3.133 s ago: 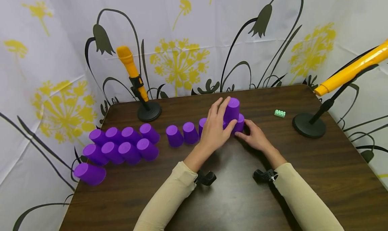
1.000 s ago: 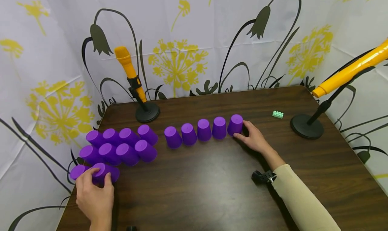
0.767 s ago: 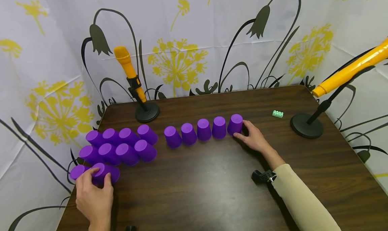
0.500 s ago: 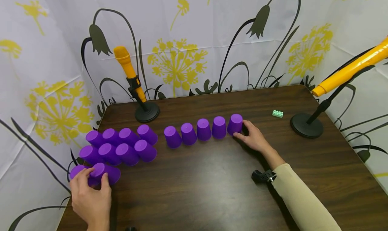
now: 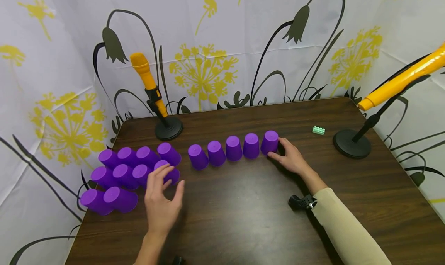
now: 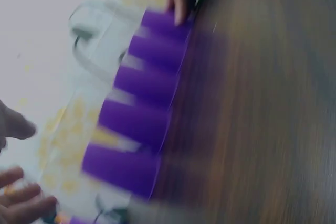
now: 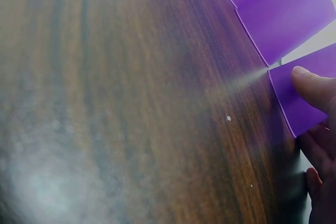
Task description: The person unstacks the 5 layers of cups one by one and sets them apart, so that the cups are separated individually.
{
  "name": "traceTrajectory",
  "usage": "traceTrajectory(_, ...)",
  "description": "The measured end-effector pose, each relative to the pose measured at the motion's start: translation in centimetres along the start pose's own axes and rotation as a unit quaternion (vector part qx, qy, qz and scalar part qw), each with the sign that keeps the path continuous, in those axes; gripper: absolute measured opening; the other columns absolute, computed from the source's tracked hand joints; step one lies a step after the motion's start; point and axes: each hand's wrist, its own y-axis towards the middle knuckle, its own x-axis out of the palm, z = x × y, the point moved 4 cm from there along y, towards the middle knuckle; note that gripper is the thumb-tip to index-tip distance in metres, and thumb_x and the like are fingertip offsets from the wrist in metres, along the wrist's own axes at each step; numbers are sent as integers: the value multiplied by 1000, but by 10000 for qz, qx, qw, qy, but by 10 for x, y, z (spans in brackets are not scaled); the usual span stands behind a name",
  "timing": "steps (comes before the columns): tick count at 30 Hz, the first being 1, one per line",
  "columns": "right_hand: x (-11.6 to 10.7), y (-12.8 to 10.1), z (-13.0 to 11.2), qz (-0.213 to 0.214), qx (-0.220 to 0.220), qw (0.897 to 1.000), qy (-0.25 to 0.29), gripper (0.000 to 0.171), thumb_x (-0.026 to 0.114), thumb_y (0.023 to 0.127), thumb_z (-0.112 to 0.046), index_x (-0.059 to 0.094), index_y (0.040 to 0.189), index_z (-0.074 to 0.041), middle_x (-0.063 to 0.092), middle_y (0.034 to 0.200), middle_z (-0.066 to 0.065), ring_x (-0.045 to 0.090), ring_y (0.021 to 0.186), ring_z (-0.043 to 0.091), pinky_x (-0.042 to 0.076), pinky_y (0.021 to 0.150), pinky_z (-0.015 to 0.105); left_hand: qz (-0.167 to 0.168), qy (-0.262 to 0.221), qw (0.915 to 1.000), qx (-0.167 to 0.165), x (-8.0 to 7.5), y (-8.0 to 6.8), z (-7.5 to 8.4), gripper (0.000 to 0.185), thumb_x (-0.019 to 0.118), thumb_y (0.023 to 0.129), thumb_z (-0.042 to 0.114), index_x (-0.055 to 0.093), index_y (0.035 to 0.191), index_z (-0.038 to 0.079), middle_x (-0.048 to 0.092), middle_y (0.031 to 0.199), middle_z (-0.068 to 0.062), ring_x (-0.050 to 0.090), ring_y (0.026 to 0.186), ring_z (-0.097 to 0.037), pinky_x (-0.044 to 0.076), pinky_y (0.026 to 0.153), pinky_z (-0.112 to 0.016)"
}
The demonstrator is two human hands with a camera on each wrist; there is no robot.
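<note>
A row of upside-down purple cups (image 5: 234, 148) stands across the middle of the table. My right hand (image 5: 292, 157) holds the row's rightmost cup (image 5: 269, 142); its thumb lies on the near side in the right wrist view, with fingers around the far side. At the left, more purple cups (image 5: 147, 156) stand upside down in rows, with two (image 5: 121, 199) in the nearest row. My left hand (image 5: 162, 203) is in the air with fingers spread and nothing in them, partly covering the middle row's right-end cups. The left wrist view is blurred.
A yellow microphone (image 5: 149, 79) on a black stand (image 5: 168, 128) is at the back left. Another yellow tube-shaped thing (image 5: 403, 77) leans on a black stand (image 5: 352, 143) at the right. A small green toy brick (image 5: 318, 130) lies near it. A patterned curtain (image 5: 222, 29) hangs behind the table.
The stacked cup went from the right end of the row to the nearest left row. My left hand let go of it there and moved right. My right hand stays at its cup.
</note>
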Motion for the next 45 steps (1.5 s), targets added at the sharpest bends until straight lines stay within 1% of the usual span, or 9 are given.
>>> traceTrajectory(2,0,0,0,9,-19,10000,19,67,74,89,-29,44,141,3,50,138,24,44,131,40,31,109,56,-713,-78,9968,-350,19,-1,0,62,80,79,6,55,135,8,48,139,-10,49,123,-25,54,88,-42)
traceTrajectory(5,1,-1,0,31,-66,10000,35,67,74,89,-29,45,140,2,50,138,23,44,131,40,31,108,56,-1422,56,9874,-695,41,-1,-1,77,80,81,13,41,147,13,36,149,-12,42,132,-29,47,95,-53)
traceTrajectory(10,1,-1,0,54,-143,9999,25,67,74,88,-30,46,140,1,51,137,23,45,130,40,32,108,55,-1846,443,9784,-821,61,5,-4,88,79,83,19,27,154,14,25,154,-18,34,138,-37,36,104,-59)
traceTrajectory(17,0,-2,0,91,-150,9998,65,66,74,88,-29,46,140,1,52,136,23,46,129,40,32,107,56,-1662,459,9789,-1099,80,17,-16,78,76,84,17,35,149,13,33,148,-18,38,134,-38,38,102,-58)
traceTrajectory(25,-1,-2,1,103,-163,9998,58,65,75,88,-29,47,139,1,52,136,23,46,129,40,32,107,56,-852,531,9898,-1009,92,22,-29,53,78,83,13,54,130,10,46,128,-15,55,111,-37,45,91,-51)
traceTrajectory(33,-1,-1,0,109,-179,9998,52,66,74,88,-29,47,139,1,52,135,23,47,128,40,32,107,56,-389,827,9913,-944,98,24,-36,39,78,83,15,58,117,11,48,115,-12,62,96,-36,49,78,-49)
traceTrajectory(39,-1,-1,1,102,-160,9998,47,66,74,89,-30,47,140,1,52,135,23,46,129,40,32,108,56,-376,787,9930,-803,85,18,-22,40,79,82,16,58,117,10,48,115,-12,59,84,-30,48,68,-42)
traceTrajectory(42,-1,-1,0,89,-155,9998,56,66,74,88,-31,46,140,1,52,136,23,46,130,40,32,108,56,-406,721,9940,-719,70,11,-10,40,80,82,16,59,115,10,49,114,-11,56,80,-26,47,66,-36)
traceTrajectory(45,-1,-1,0,84,-143,9999,43,66,74,88,-30,46,140,1,52,136,23,45,130,40,32,108,56,-374,589,9951,-701,47,2,-1,37,81,80,15,62,112,10,52,114,-9,58,90,-21,52,72,-34)
